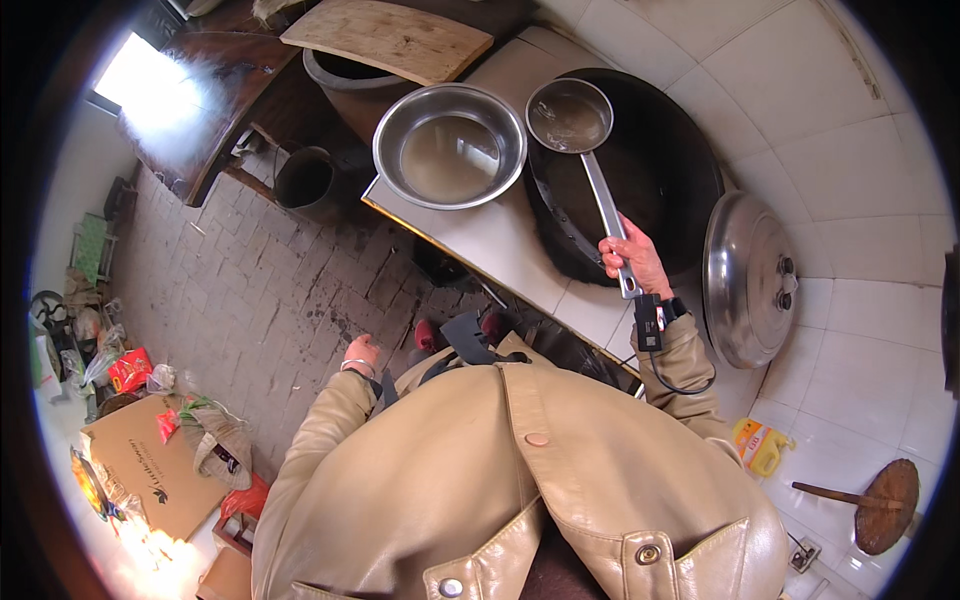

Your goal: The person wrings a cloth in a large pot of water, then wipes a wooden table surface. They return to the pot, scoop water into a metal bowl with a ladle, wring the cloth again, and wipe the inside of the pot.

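My right hand (634, 255) grips the handle of a stainless steel ladle (600, 196). Its round bowl holds cloudy liquid and is over the left part of a large dark wok (652, 172) set into the tiled stove. Just left of the ladle's bowl, a stainless steel basin (386, 146) with murky liquid in it stands on the stove's corner. My left hand (362, 354) hangs low by my side above the brick floor, away from the stove. No object shows in it, and its fingers are too foreshortened to read.
A domed metal lid (742, 285) leans against the wall tiles right of the wok. Behind the basin, a wooden board (390, 34) partly covers a large crock (352, 97). A dark bucket (307, 180) stands beyond the white-tiled stove edge (480, 240). Cardboard (161, 465) lies far left.
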{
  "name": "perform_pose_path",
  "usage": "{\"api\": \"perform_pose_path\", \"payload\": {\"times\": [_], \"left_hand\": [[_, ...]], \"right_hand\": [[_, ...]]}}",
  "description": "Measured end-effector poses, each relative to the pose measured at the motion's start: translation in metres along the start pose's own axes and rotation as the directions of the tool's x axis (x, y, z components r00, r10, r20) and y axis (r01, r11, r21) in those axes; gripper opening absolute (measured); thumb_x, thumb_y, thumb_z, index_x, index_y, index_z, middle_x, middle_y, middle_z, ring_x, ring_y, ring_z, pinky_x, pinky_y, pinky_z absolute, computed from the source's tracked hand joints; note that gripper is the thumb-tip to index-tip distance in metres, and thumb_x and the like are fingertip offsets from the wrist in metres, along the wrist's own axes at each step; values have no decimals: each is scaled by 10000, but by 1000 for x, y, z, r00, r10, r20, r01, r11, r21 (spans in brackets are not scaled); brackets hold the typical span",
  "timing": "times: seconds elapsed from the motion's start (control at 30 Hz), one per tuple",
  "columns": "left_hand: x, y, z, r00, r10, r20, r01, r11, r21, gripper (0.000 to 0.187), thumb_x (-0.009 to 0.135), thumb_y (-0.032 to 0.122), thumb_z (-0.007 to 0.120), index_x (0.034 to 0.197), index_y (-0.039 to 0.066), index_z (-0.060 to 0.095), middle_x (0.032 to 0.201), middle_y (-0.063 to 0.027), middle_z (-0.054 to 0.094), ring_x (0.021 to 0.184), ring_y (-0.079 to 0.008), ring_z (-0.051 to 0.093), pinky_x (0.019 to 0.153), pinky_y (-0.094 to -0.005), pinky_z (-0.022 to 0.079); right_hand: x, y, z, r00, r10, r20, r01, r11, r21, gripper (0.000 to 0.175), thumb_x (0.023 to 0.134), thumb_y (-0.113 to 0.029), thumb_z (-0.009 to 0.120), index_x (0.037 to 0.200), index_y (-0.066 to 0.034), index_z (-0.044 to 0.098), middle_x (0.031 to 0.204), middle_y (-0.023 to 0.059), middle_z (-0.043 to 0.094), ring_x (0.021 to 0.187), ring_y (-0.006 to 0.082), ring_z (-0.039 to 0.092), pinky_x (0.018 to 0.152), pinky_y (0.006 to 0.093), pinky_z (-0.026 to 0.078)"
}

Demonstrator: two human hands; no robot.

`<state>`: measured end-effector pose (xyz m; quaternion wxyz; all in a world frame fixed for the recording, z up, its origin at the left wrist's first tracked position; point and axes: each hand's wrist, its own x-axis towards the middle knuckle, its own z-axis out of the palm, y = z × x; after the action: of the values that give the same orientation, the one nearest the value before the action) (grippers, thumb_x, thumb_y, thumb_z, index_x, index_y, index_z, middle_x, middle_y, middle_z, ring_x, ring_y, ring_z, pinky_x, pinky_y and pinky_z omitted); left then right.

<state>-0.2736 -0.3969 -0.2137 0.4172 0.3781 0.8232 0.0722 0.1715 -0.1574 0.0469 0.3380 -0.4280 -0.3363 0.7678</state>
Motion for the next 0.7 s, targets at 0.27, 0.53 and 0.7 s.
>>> {"api": "perform_pose_path", "payload": {"times": [0.27, 0.53, 0.7], "left_hand": [[3, -37, -6, 998, -55, -9, 55, 998, -27, 444, 719, 128, 609, 1131, -9, 520, 939, -136, 628, 846, -222, 604, 758, -310, 472], [-6, -78, 3, 995, -89, -40, 87, 995, -49, 444, 720, 158, 627, 1127, 8, 531, 992, -157, 610, 918, -247, 586, 808, -325, 456], [3, -99, 12, 976, -207, 62, 210, 977, -45, 488, 728, 175, 610, 1182, 37, 499, 1102, -181, 569, 1026, -280, 546, 873, -339, 424]], "right_hand": [[6, -1, 44, 996, -37, -87, 19, 978, -209, 561, 800, 19, 496, 1314, -54, 285, 678, 47, 480, 471, 77, 451, 396, 218, 412], [18, 8, 55, 978, -119, -171, 26, 884, -466, 640, 786, 31, 482, 1362, -53, 215, 645, 32, 483, 458, 70, 443, 382, 218, 396], [25, 17, 46, 962, -216, -168, 15, 654, -756, 668, 766, 3, 509, 1363, -94, 226, 650, 61, 502, 496, 146, 512, 452, 282, 445]]}}
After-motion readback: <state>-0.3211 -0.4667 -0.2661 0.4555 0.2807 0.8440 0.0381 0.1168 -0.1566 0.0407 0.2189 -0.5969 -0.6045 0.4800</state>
